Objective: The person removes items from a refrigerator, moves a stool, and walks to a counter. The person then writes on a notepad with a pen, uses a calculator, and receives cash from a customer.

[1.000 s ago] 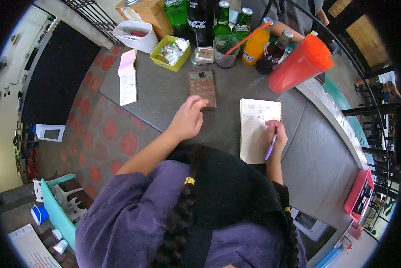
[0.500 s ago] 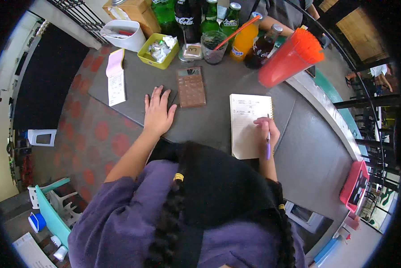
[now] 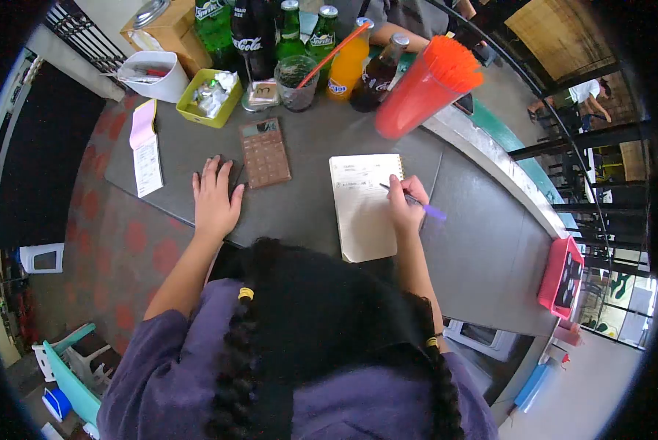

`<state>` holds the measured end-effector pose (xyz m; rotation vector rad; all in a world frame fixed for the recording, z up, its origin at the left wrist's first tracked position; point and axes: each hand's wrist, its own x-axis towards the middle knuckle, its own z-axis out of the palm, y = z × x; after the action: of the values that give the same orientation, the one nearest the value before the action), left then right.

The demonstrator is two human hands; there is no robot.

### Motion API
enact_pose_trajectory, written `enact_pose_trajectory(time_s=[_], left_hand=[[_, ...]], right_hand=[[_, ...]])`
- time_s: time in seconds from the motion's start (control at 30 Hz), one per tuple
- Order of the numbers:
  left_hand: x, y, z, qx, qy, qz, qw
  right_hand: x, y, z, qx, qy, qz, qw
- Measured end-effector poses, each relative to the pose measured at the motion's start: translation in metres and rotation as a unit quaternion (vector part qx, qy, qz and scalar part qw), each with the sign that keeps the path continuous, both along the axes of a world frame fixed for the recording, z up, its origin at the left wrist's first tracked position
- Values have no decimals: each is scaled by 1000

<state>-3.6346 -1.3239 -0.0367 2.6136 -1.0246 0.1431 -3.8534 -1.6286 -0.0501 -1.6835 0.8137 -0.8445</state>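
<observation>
My left hand (image 3: 217,204) lies flat on the grey table (image 3: 299,213), fingers spread, just left of a brown calculator (image 3: 266,155). In my right hand (image 3: 406,205) is a purple pen (image 3: 433,212), its tip near the handwritten lines on a spiral notebook (image 3: 364,220). The hand rests over the notebook's right edge. Farther left lies a small receipt pad (image 3: 147,158) with a pink sheet folded back.
Along the back stand a white bin (image 3: 155,79), a yellow-green basket (image 3: 210,99), several bottles, a glass (image 3: 296,92) and a red straw container (image 3: 417,95). A person's arm (image 3: 398,35) shows behind. A pink tray (image 3: 561,277) sits at the right.
My left hand has left the calculator and come down flat on the table beside it. The pen has tilted sideways in my right hand, which is higher on the notebook. The view has shifted right.
</observation>
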Motion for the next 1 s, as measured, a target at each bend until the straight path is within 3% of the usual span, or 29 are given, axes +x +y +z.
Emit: enact_pose_trajectory(time_s=[0.6, 0.9, 1.0], left_hand=[[1, 1, -2, -5, -8, -5, 1000], [0, 1, -2, -3, -11, -4, 1000], [1, 0, 0, -4, -10, -4, 1000]], right_hand=[[12, 3, -9, -190, 45, 16, 981], [10, 4, -5, -140, 42, 40, 988], [12, -1, -17, -114, 35, -7, 993]])
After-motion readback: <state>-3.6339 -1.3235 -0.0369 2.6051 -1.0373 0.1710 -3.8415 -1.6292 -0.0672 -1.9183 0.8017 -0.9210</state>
